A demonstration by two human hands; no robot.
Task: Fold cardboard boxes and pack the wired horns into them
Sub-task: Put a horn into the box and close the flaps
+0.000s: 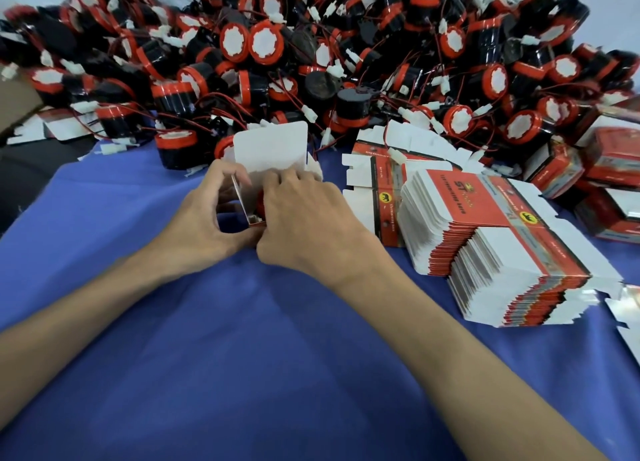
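Blue cloth (242, 374) covers the whole lower half of the frame, creased under the person's two bare forearms, which reach up from the bottom corners toward the centre.

Across the top of the frame a large heap of wired horns (346, 45) lies piled edge to edge: black bodies with red rims and white faces, thin red and black leads and white plugs tangled among them.

At centre right a thick stack of flat cartons (491, 239), red and white and printed, rests on the cloth, fanned out toward the lower right. More flat cartons lie just behind it, touching the foot of the heap. At the right edge several folded boxes (609, 156) are grouped together. A piece of brown cardboard (17, 104) shows at the left edge.

The left hand (204, 215) sits just left of centre, its fingers curled round the left side of the box (270, 149) and its thumb at the lower corner. The right hand (304, 225) grips the same box from the right, thumb meeting the left thumb and fingers curled over the open mouth, fingertips hidden inside. The box stands on the cloth at the foot of the heap, its white lid flap upright.

A horn (260, 201) shows as a sliver of red inside the box, between the hands; whether the right fingers press it cannot be told.
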